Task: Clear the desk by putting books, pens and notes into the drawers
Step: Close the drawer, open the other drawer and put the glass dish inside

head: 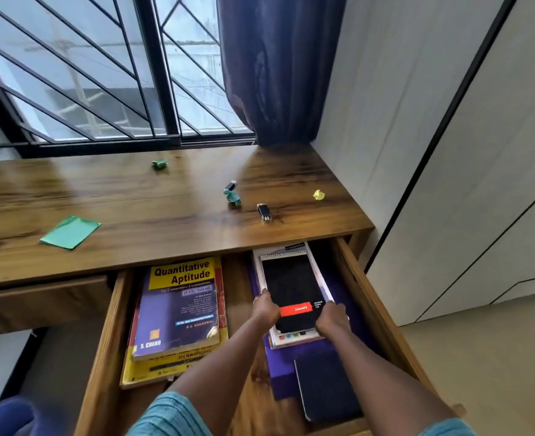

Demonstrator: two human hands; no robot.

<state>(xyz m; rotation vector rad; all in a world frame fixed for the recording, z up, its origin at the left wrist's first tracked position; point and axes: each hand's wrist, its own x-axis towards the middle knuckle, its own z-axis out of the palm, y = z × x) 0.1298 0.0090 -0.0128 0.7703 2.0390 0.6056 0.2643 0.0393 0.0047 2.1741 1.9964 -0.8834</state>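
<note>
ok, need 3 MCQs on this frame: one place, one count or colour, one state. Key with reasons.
1. Where does the flat green paper note lie?
A. on the wooden desk top, left side
B. in the open wooden drawer
C. on the floor

2. How many crumpled paper balls are on the desk top?
A. one
B. three
C. five

3. What are the left hand and right hand doing?
A. resting idle on the desk
B. both holding the black spiral pad over the drawer
C. pushing the drawer shut

Key: 1 A, it sits on the desk left of the drawer. 2 B, green ball, teal ball, yellow ball. 3 B, fingers grip the pad's two lower edges.
</note>
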